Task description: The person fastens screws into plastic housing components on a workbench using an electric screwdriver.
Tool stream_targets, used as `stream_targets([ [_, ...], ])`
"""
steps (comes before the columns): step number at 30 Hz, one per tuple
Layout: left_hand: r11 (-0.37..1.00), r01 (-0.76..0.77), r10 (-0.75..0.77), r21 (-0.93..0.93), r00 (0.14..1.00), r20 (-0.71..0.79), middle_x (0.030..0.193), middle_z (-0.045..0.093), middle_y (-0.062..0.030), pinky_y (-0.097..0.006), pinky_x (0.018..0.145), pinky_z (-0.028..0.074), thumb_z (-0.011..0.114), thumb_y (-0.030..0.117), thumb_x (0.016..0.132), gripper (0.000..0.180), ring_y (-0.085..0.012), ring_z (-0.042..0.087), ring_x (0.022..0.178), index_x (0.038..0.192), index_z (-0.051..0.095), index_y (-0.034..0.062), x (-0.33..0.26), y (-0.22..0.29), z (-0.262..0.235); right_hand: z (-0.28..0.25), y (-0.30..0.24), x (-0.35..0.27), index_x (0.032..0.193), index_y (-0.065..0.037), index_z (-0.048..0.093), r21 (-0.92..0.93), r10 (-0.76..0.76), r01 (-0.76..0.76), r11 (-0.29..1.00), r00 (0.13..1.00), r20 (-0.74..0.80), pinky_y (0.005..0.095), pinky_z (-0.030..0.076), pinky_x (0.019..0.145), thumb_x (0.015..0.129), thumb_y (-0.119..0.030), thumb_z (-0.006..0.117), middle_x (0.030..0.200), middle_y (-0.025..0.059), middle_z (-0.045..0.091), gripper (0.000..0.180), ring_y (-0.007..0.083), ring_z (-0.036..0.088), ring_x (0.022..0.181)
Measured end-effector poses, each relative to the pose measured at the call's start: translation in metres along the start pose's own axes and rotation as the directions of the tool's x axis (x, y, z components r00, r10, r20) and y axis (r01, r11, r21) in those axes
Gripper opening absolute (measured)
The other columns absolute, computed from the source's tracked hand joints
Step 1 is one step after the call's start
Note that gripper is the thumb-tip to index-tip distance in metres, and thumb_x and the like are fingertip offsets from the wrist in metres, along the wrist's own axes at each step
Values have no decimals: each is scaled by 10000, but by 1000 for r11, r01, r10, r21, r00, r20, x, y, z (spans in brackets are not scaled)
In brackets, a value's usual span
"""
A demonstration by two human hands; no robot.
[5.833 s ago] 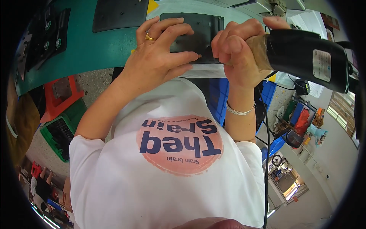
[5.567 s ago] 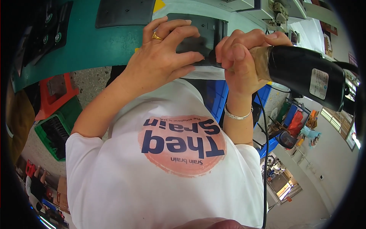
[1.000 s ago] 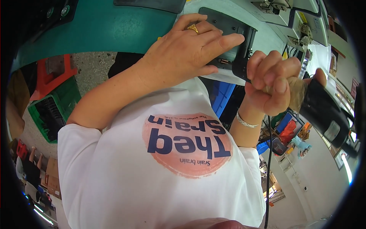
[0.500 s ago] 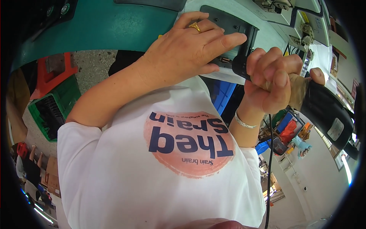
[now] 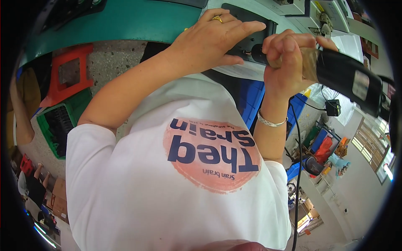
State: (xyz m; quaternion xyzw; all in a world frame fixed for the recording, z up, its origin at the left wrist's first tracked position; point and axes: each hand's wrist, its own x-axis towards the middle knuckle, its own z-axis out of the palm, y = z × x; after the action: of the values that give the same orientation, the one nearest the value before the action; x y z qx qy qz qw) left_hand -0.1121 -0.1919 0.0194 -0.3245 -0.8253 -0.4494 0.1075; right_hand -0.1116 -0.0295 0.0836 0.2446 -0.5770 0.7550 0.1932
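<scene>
My right hand (image 5: pixel 289 56) wraps around a black electric screwdriver (image 5: pixel 349 75), with a tan wrap around part of its body. Its dark nose (image 5: pixel 258 53) and thin metal bit point left toward the lower edge of a flat black panel (image 5: pixel 251 19) with small holes. Whether the bit touches the panel, I cannot tell. Over the panel's left part lies my left hand (image 5: pixel 209 39), fingers apart, index finger stretched across it and thumb near the bit. A gold ring is on this hand. The panel's left part is hidden under it.
A green mat (image 5: pixel 125 21) covers the bench at left, with dark parts on it. Grey boxed devices (image 5: pixel 331 16) stand at the far right. A red stool (image 5: pixel 69 75) and a green crate (image 5: pixel 52 129) are on the floor. A black cable (image 5: pixel 298 167) hangs at my right.
My right hand has moved left and up with the screwdriver, bringing its bit into plain sight near the panel. The whole view has shifted a little. My left hand stays on the panel.
</scene>
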Motion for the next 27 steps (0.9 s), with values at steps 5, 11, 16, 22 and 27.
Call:
stream_targets([
  [5, 1000, 0, 0, 17, 1000, 5, 1039, 691, -13, -452, 1124, 373, 883, 186, 727, 876, -249, 632, 1098, 1493, 459, 220, 1, -2, 2, -5, 1, 7, 1317, -18, 384, 12, 78, -78, 997, 997, -22, 245, 527, 544, 890, 110, 694, 805, 118, 651, 543, 128, 602, 598],
  [11, 996, -6, 2, 93, 999, 44, 1234, 620, -81, -467, 1090, 385, 901, 229, 705, 852, -296, 567, 1215, 1446, 483, 181, 8, 2, -3, -7, -3, 4, 1389, -24, 365, 13, 124, -124, 992, 989, -77, 271, 531, 533, 874, 110, 687, 790, 107, 646, 622, 140, 606, 596],
  [16, 954, 8, -50, 300, 990, 132, 1377, 521, -142, -495, 1101, 367, 930, 311, 651, 858, -347, 466, 1340, 1391, 524, 153, 21, 3, -7, -31, -17, 1, 1275, -19, 453, 160, 79, -36, 986, 959, -272, 381, 526, 531, 929, -56, 646, 719, 65, 565, 398, 172, 537, 543],
  [22, 917, -59, -28, 394, 977, 211, 1386, 509, -204, -543, 1133, 315, 954, 381, 552, 950, -367, 457, 1355, 1376, 547, 137, 25, 5, -14, -65, -50, 13, 815, -94, 500, 158, 142, -96, 983, 941, -309, 343, 433, 633, 981, -231, 580, 734, 17, 488, 229, 138, 481, 631],
  [27, 953, -1, -88, 303, 956, 280, 1413, 470, -223, -545, 1158, 298, 949, 303, 560, 945, -408, 460, 1340, 1406, 538, 201, 17, 31, -44, -91, -58, 5, 860, -103, 508, 256, 73, 25, 966, 928, -367, 320, 417, 653, 993, -200, 548, 786, 0, 476, 169, 121, 471, 646],
])
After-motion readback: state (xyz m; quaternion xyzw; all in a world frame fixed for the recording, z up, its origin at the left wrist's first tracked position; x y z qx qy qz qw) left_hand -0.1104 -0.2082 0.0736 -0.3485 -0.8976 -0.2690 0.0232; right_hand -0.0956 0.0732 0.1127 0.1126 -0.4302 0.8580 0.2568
